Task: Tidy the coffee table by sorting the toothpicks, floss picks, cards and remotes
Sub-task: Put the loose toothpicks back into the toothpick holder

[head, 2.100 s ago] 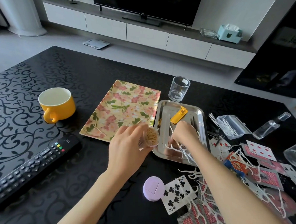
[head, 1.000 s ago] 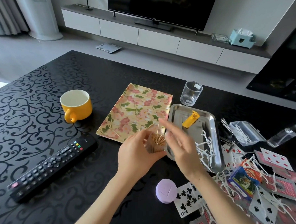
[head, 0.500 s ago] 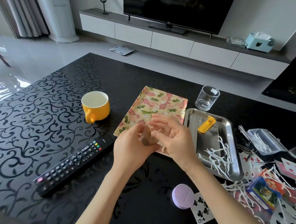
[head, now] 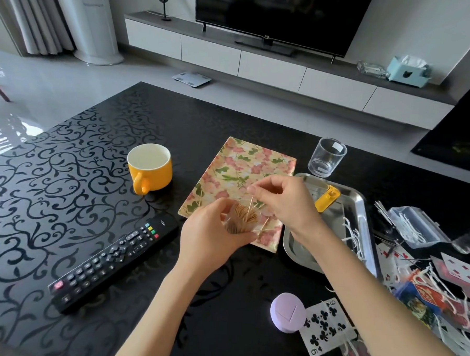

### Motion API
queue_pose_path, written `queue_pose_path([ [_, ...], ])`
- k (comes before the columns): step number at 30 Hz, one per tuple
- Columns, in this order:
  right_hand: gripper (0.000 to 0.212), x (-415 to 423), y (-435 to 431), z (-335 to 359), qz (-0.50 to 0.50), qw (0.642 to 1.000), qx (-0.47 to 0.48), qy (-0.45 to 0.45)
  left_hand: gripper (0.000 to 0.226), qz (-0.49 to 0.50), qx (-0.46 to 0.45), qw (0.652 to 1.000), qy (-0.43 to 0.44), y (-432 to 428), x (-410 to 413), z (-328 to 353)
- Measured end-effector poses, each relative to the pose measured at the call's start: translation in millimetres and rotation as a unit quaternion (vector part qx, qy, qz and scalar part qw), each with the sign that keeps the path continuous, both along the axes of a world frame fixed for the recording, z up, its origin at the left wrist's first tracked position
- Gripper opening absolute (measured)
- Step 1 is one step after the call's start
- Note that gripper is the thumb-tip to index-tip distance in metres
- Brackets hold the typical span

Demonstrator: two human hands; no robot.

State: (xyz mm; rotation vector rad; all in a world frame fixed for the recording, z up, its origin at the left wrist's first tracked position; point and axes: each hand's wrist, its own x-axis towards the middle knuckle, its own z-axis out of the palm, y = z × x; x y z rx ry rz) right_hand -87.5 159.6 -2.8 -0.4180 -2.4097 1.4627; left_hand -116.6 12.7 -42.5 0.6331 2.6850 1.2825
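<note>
Nearest the camera, a nine of clubs (head: 326, 327) lies face up with a lilac round cap (head: 288, 312) overlapping its corner. That's likely the toothpick holder's lid, set aside so the mouth is free. To the left, a black remote (head: 115, 261) lies slantwise on the coffee table (head: 52, 154), untouched, its sorting not yet begun. Now the action: the left hand (head: 211, 239) wraps its fingers round a clear toothpick holder (head: 244, 219), tipping the mouth towards the other hand for an easy target. The right hand (head: 279, 199) pinches a single toothpick (head: 250, 204) between thumb and forefinger, spare fingers loosely curled, the lower end down among the packed bundle. Whether that tip is seated or just touching, I cannot tell, and the palm hides the holder's base too. A few loose toothpicks (head: 261, 228) lie on the floral tray (head: 237, 167) just beneath, partly masked by the hands. Right of it, the steel tray (head: 362, 196) carries white floss picks (head: 354, 237) and a small yellow object (head: 326, 199) I can't identify. The heap of cards and floss picks (head: 445, 295) runs off the right edge, so its extent is unknown. Further back stand a yellow mug (head: 150, 168) and an empty glass tumbler (head: 326, 158). Only one remote shows.
</note>
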Motion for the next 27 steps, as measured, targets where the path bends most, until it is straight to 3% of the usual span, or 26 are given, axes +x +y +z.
queue_pose_path([
  [4,0.005,12.0,-6.6,-6.7,0.007,0.982,0.139,0.131,0.06,0.015,0.008,1.0,-0.02,-1.3,-2.6,2.4],
  [7,0.01,12.3,-8.2,-18.2,0.056,0.965,0.23,0.111,0.064,0.013,0.005,1.0,-0.012,-1.1,-3.7,2.4],
  [10,0.024,9.3,3.3,-17.5,0.059,0.991,0.097,0.068,0.065,0.035,0.016,0.999,-0.016,-5.8,-9.3,2.6],
  [11,0.021,6.9,12.0,-19.7,0.042,0.993,0.093,0.054,0.064,0.048,0.021,0.998,-0.016,-8.9,-12.5,2.7],
  [13,0.025,-0.9,33.8,-29.4,0.058,0.968,0.236,-0.069,0.059,0.072,0.039,0.996,-0.017,-15.6,-19.6,3.0],
  [15,0.057,-8.0,45.2,-37.9,0.145,0.9,0.341,-0.232,0.053,0.086,0.06,0.994,-0.024,-21.1,-25.8,3.9],
  [18,0.08,-21.8,51.3,-41.5,0.2,0.84,0.404,-0.3,0.049,0.1,0.076,0.992,-0.027,-25.0,-32.1,4.1],
  [20,0.069,-31.6,55.6,-42.1,0.208,0.838,0.409,-0.294,0.049,0.102,0.079,0.991,-0.026,-25.2,-33.9,3.5],
  [24,0.021,-44.0,59.6,-46.7,0.219,0.869,0.36,-0.26,0.049,0.097,0.07,0.993,-0.023,-22.6,-33.6,0.8],
  [27,0.01,-46.8,56.4,-47.2,0.245,0.866,0.344,-0.267,0.054,0.091,0.057,0.994,-0.023,-19.5,-33.1,-1.2],
])
